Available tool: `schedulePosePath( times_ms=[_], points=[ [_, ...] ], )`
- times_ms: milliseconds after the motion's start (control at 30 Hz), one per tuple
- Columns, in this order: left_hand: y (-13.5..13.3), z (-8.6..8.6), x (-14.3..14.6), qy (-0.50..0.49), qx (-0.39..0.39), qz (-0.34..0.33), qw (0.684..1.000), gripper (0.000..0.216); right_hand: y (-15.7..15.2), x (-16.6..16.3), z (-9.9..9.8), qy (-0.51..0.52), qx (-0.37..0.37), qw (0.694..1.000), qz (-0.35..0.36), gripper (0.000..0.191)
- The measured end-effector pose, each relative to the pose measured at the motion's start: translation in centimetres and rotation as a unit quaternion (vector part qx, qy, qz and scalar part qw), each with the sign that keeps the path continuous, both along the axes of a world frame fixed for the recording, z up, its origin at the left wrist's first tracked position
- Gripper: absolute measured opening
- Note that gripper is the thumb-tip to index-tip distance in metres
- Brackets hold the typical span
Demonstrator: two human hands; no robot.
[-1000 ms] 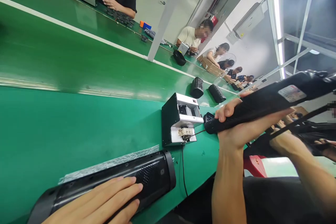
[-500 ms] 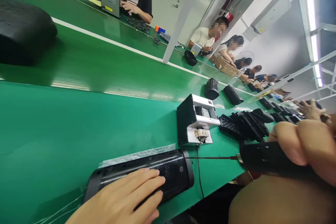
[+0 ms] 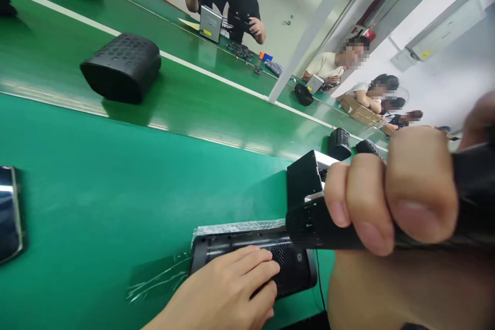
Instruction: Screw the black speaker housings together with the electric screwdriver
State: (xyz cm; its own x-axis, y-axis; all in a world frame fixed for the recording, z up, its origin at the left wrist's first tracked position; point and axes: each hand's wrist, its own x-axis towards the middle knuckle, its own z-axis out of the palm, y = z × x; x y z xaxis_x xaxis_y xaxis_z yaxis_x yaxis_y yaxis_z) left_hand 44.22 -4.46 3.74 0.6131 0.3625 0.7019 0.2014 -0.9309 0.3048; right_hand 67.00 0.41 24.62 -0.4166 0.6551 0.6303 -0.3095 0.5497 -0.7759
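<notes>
Left hand (image 3: 228, 289) lies flat on the black speaker housing (image 3: 255, 258) at the desk's (image 3: 116, 191) near edge, grip open. Right hand (image 3: 390, 191) grips the electric screwdriver (image 3: 313, 224) closed above it. Risk: the rounded housing rolls under driving pressure, letting the bit slip.

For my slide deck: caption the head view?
Left hand steadies black speaker; right hand grips electric screwdriver.

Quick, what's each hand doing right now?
Left hand: open, flat on the black speaker housing.
Right hand: closed around the black power screwdriver.
</notes>
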Motion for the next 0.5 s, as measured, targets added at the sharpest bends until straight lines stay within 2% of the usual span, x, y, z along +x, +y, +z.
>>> schedulePosePath(
  times_ms=[33,67,100,167,233,333,500],
  points=[
    [0.1,-0.1,0.1,0.001,0.003,-0.002,1.0,0.037,0.2,-0.6,-0.2,-0.042,0.024,0.998,0.048,0.039],
    [0.1,-0.3,0.2,-0.001,0.008,-0.005,1.0,0.034,0.2,-1.3,-0.4,-0.063,0.036,0.995,0.064,0.028],
    [0.2,-0.5,0.2,0.001,0.009,-0.008,1.0,0.031,0.1,-2.1,-0.6,-0.058,0.038,0.997,0.038,0.021],
    [0.3,-0.8,0.3,-0.002,0.013,-0.013,1.0,0.024,-0.3,-3.5,-0.7,-0.002,0.006,0.996,-0.091,0.017],
    [0.4,-1.0,0.5,-0.008,0.017,-0.018,1.0,0.021,-0.6,-4.2,-0.7,0.014,-0.01,0.991,-0.136,0.022],
    [0.5,-1.0,0.7,-0.018,0.023,-0.018,0.999,0.028,-0.2,-3.8,-0.6,-0.038,-0.004,0.998,-0.052,0.027],
    [0.7,-0.9,0.9,-0.028,0.041,-0.018,0.999,0.035,-0.2,-3.6,-0.7,-0.026,0.008,0.997,-0.072,0.019]
  ],
)
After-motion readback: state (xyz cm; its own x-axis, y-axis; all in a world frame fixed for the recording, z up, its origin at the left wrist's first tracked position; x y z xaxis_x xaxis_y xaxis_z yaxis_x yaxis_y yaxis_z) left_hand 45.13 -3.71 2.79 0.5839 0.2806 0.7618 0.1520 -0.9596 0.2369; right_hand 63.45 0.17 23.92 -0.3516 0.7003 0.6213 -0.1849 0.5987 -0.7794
